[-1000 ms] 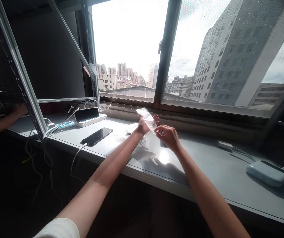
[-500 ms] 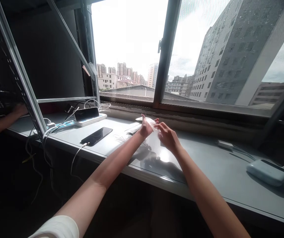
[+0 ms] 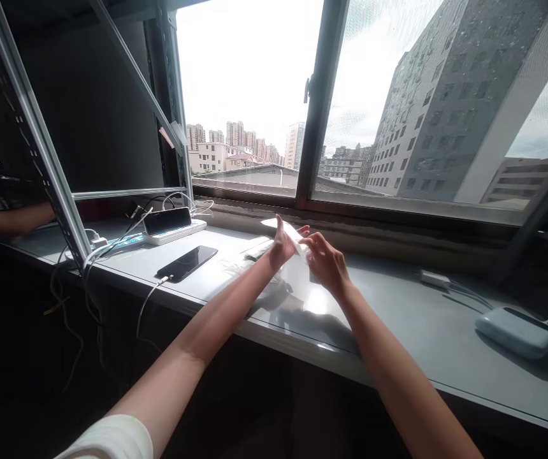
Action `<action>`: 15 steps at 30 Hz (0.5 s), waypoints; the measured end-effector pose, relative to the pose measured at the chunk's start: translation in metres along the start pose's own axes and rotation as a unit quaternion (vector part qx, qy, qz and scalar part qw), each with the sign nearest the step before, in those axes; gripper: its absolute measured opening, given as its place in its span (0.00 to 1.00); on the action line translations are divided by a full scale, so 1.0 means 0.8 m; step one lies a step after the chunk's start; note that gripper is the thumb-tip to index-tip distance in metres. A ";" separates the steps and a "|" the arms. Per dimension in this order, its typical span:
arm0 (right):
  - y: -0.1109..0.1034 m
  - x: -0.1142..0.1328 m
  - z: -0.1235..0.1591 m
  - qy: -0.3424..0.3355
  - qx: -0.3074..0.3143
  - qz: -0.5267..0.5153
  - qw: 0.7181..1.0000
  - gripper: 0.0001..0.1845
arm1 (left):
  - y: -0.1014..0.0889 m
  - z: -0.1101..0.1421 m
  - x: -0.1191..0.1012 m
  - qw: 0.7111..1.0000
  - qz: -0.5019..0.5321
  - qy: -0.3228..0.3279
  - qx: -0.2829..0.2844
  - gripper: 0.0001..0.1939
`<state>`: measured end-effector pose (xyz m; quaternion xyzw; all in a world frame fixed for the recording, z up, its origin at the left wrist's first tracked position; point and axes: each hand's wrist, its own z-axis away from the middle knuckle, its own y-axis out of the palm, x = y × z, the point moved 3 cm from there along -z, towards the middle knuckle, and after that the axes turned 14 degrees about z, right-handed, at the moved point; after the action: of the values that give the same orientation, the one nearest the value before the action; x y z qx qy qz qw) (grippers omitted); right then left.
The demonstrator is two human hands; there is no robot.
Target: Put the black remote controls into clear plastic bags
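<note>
A thin white packet (image 3: 294, 235), with what looks like clear plastic at its near end, is held above the tabletop in strong light. My left hand (image 3: 282, 248) supports it from the left, thumb raised and the other fingers mostly hidden behind it. With bent fingers, my right hand (image 3: 327, 260) pinches the packet's lower right end. Crumpled clear plastic (image 3: 274, 284) lies on the table under my left wrist, partly covered by the forearm. The packet's contents cannot be made out.
Left of my arm lies a black phone (image 3: 187, 262) on a white cable. Another phone (image 3: 166, 220) leans on a white power strip (image 3: 178, 233). A metal shelf post (image 3: 47, 153) rises at the left, near another person's arm (image 3: 11, 218). At right sit a pale blue device (image 3: 517, 331) and a white adapter (image 3: 434, 278).
The white packet has tilted slightly and shows a flatter, brighter face. My right fingers have shifted a little along its end. The other person's arm at left has moved up.
</note>
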<state>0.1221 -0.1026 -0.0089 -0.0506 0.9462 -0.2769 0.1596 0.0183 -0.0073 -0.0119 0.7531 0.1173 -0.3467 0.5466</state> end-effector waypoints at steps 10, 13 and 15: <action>0.013 -0.005 0.002 -0.005 0.014 0.004 1.000 0.25 | 0.007 0.005 0.006 0.999 -0.017 -0.048 0.009 0.45; 0.015 -0.006 0.003 -0.011 -0.009 -0.001 1.000 0.25 | 0.001 -0.002 0.005 0.999 0.033 -0.025 -0.012 0.40; 0.015 -0.005 0.004 -0.016 -0.019 -0.008 1.000 0.24 | -0.007 -0.009 0.002 0.998 0.058 0.006 -0.039 0.38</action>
<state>0.1266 -0.0936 -0.0164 -0.0660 0.9482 -0.2589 0.1715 0.0189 0.0008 -0.0158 0.7388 0.0902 -0.3050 0.5941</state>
